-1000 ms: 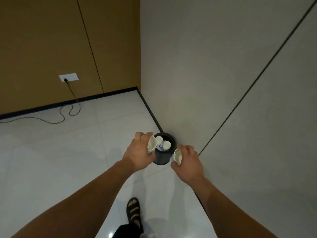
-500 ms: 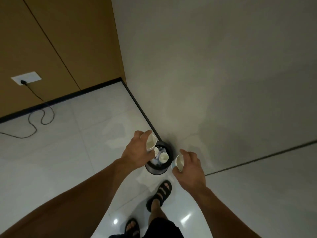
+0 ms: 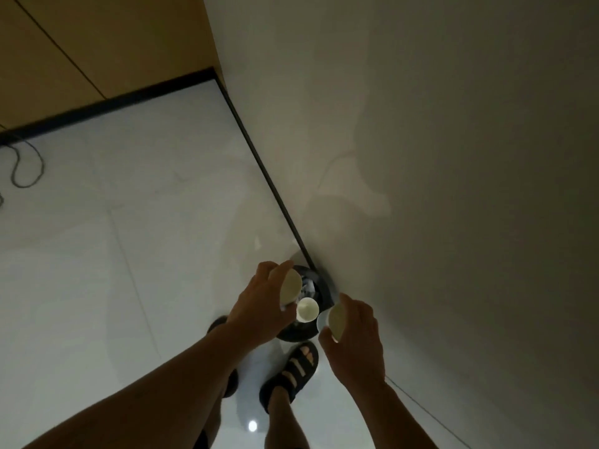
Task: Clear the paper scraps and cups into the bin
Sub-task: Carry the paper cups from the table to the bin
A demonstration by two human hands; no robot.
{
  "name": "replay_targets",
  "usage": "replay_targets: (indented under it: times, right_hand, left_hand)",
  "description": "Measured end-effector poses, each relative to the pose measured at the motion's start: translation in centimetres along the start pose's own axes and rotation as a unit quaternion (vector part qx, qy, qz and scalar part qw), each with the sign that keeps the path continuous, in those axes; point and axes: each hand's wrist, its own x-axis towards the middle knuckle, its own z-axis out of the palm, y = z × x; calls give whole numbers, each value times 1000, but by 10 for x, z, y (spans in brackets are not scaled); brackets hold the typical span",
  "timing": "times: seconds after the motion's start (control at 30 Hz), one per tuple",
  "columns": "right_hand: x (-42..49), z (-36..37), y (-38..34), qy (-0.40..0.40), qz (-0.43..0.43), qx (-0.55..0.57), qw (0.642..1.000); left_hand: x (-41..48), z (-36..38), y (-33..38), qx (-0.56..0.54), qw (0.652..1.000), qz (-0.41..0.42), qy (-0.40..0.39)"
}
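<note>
The bin (image 3: 325,294), small, round and dark, stands on the pale floor (image 3: 129,254) hard against the grey wall (image 3: 421,157), at 6 o'clock from the middle of the view. Both hands hang over it, each with a cup. The left hand (image 3: 259,303) reaches in from 8 o'clock of the bin; its fingers are curled close together round the left cup (image 3: 290,286), thumb on the near side. That cup lies tipped on its side, mouth facing 3 o'clock, above the bin's rim at 10 o'clock. The right hand (image 3: 355,338) is at 4 o'clock of the bin, its back to the camera; thumb and fingers grip the right cup (image 3: 336,320), though how the fingertips lie behind it I cannot tell. This cup is tipped too, mouth toward 9 o'clock, just beside the rim. Between the two a third cup (image 3: 307,310) sits in the bin, open end up toward the camera. At its 12 o'clock, deeper in the bin, pale crumpled scraps (image 3: 308,284) show, blurred. A dark sandal (image 3: 293,371) stands on the floor at 6 o'clock of the bin, toes pointing at it and near it; the other foot is mostly hidden behind the left forearm at 7 o'clock. A black skirting (image 3: 270,179) runs from the bin toward 11 o'clock to the corner, where a brown panel (image 3: 97,43) begins. A cable (image 3: 41,165) loops on the floor at the view's 10 o'clock edge
</note>
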Motion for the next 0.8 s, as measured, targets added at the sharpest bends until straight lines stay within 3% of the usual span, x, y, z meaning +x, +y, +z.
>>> replay_targets:
  times: [0.37,0.6,0.8]
  right_hand:
    - [123,189,100,12,82,11,996]
    - [130,254,137,24,61,-2,998]
    - [121,283,144,32,11,-116,993]
  left_hand:
    - [137,151,-148,66,994,65,-63]
    - [140,204,-200,185,970,130,-88]
    - [140,221,-224,262,944,151,-130]
